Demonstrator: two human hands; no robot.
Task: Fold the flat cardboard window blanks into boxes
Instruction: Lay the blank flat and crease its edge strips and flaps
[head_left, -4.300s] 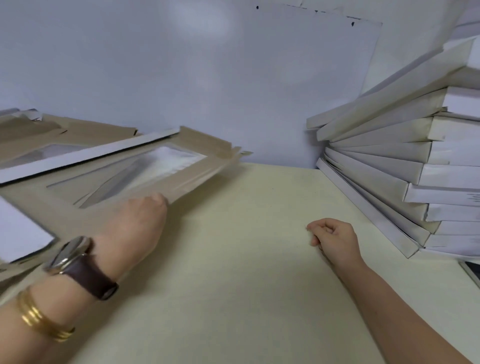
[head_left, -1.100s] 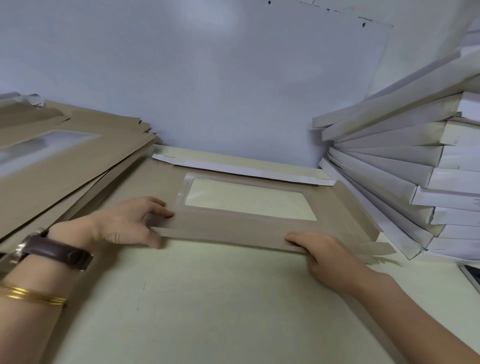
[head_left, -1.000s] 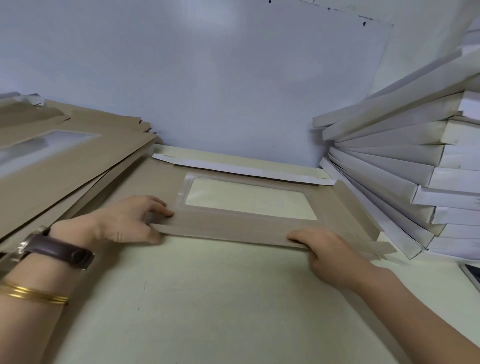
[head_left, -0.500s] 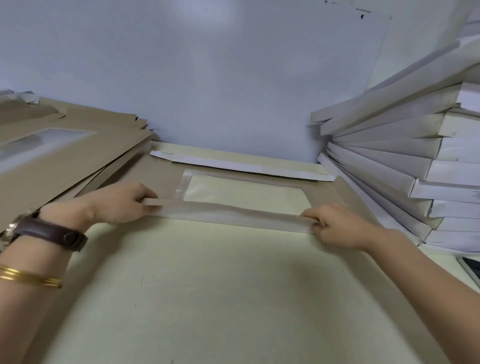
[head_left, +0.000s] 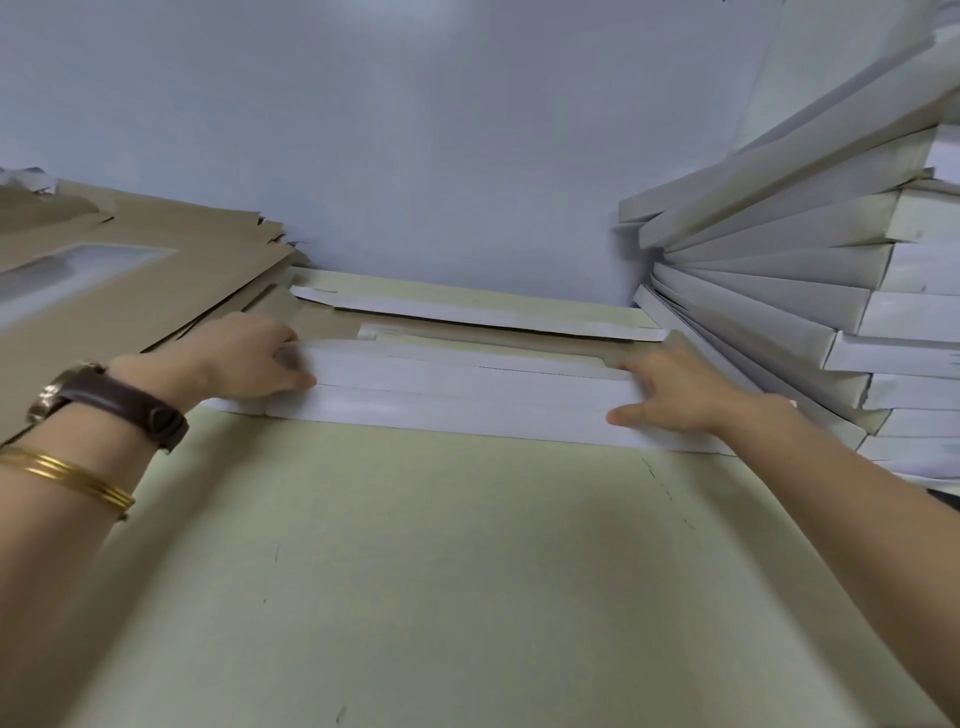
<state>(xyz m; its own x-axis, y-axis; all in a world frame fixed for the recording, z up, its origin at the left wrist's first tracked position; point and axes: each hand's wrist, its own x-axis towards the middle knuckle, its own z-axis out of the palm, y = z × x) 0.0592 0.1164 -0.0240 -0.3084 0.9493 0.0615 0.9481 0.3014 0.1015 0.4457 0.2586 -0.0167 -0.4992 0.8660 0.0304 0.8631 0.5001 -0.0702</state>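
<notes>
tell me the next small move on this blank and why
Probably press down along the near flap to set its crease. It is turned over, white side up; the left hand grips its left end, the right hand lies flat on its right end, and nothing touches its middle.

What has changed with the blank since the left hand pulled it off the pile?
The blank moved from the pile at left down onto the table. Both hands took its near flap and folded it away from the person, white side now up; the left hand holds one end, the right hand presses the other flat. The pile and the stack of folded boxes stayed put.
</notes>
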